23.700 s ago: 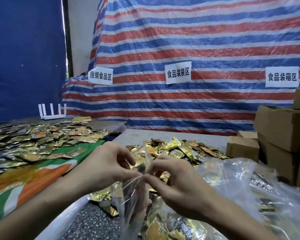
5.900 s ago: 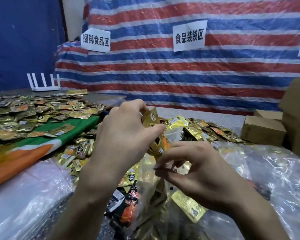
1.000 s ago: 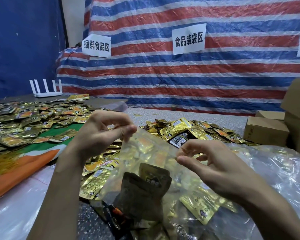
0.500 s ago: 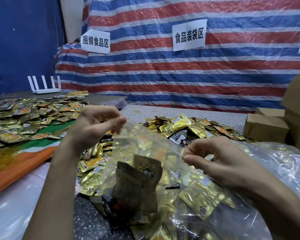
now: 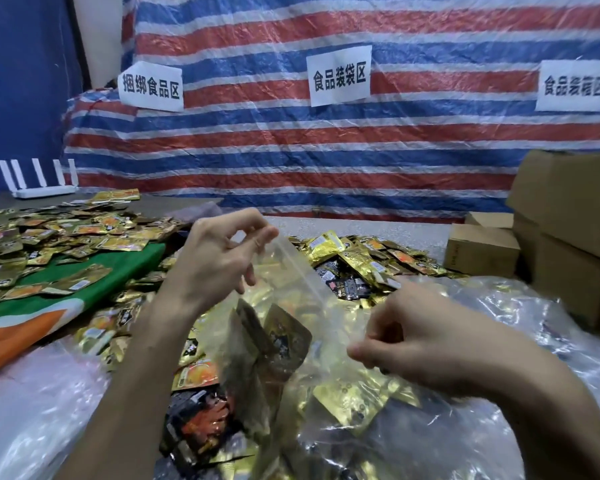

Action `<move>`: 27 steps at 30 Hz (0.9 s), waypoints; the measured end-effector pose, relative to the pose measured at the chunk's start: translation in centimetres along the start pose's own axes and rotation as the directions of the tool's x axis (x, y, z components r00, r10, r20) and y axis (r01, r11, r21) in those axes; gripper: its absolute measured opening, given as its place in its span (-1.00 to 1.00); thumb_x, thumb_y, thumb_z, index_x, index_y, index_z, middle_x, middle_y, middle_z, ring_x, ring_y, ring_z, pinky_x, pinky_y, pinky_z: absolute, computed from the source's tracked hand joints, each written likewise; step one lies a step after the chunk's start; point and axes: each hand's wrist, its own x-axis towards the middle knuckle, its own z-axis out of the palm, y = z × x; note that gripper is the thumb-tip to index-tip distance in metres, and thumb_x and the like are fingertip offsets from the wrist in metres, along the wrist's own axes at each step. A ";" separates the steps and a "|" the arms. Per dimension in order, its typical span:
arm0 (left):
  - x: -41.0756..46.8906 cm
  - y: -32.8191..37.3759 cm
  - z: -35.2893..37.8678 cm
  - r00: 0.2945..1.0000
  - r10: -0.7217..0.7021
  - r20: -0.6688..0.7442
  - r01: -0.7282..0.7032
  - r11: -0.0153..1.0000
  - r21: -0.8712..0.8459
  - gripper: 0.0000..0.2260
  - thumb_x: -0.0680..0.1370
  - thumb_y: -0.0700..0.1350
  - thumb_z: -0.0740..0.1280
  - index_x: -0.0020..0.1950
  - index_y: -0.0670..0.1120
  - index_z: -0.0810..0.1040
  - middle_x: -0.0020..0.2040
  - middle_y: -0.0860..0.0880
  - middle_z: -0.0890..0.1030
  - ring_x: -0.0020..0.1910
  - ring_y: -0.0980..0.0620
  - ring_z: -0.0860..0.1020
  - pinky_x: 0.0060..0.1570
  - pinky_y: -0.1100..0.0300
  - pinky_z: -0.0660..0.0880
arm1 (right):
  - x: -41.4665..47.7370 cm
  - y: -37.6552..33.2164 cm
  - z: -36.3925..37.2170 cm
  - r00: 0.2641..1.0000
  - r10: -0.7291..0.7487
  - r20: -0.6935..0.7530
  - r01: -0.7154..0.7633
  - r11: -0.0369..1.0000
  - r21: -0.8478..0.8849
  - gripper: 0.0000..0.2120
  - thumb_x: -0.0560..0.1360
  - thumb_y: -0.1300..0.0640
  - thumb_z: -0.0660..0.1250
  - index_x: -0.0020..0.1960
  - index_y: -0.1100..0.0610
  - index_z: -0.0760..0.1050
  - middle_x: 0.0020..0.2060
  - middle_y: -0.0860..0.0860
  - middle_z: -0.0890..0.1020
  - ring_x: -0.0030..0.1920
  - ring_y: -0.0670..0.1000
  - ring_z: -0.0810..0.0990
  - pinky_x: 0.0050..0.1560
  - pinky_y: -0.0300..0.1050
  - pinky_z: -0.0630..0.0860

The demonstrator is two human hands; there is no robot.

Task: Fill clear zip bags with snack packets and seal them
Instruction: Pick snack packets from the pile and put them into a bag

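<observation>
I hold a clear zip bag [image 5: 302, 306] in the air between both hands, tilted with its left end higher. My left hand [image 5: 219, 258] pinches the bag's top strip at the upper left corner. My right hand [image 5: 420, 337] pinches the same strip at the lower right end. A few gold and dark snack packets [image 5: 278, 334] sit inside the bag. Behind and below it lies a heap of loose gold snack packets [image 5: 357, 261].
More gold packets [image 5: 49, 244] cover a green and orange cloth [image 5: 32, 317] at left. Crinkled clear plastic sheeting [image 5: 534, 341] lies right and front left. Brown cartons [image 5: 568, 244] stack at right. A white router [image 5: 39, 181] stands far left before a striped tarp.
Both hands keep pinching the bag's top strip. My right hand has slid lower and further right along it, stretching the strip; the bag tilts more.
</observation>
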 end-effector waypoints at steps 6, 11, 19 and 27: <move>5.5 4.3 6.4 0.994 0.106 -0.040 -0.109 0.990 -0.083 -0.83 0.63 -0.11 0.32 -0.08 -0.20 0.54 -0.31 -0.02 0.52 -0.49 -0.01 0.59 -0.54 -0.02 0.58 | -2.1 2.5 -3.5 0.934 0.163 -0.318 -0.095 0.971 0.219 -0.77 0.40 -0.02 0.55 -0.19 0.12 0.60 -0.32 0.06 0.66 -0.32 -0.06 0.59 -0.18 0.01 0.55; 9.1 9.3 13.4 0.973 0.197 -0.122 -0.214 0.966 -0.148 -0.81 0.63 -0.18 0.31 -0.11 -0.29 0.51 -0.24 -0.19 0.56 -0.32 -0.17 0.59 -0.38 -0.09 0.59 | -3.1 5.1 -5.0 0.575 0.308 -0.758 -0.042 0.936 0.349 -0.66 0.32 0.08 0.63 -0.16 0.03 0.45 -0.28 -0.02 0.56 -0.29 -0.03 0.51 -0.27 -0.05 0.46; 2.5 4.2 23.0 0.703 0.049 0.709 -0.039 0.999 -0.030 -0.59 0.63 -0.12 0.30 0.48 -0.05 0.39 0.41 -0.08 0.48 0.36 -0.01 0.45 0.39 0.17 0.33 | -2.7 7.6 -5.4 0.535 0.244 -0.809 0.025 0.953 0.303 -0.74 0.38 0.29 0.51 -0.29 0.02 0.49 -0.37 -0.08 0.57 -0.33 -0.04 0.54 -0.23 -0.06 0.51; 1.0 4.4 19.4 0.769 -0.052 0.638 0.101 0.994 -0.041 -0.90 0.63 -0.08 0.28 0.07 0.02 0.59 -0.06 0.15 0.58 0.04 0.08 0.51 -0.01 0.32 0.42 | -0.6 6.2 -3.7 0.840 0.025 -0.541 0.082 0.982 0.173 -0.80 0.42 0.29 0.46 -0.25 0.02 0.57 -0.31 -0.03 0.62 -0.25 -0.01 0.58 -0.12 0.07 0.58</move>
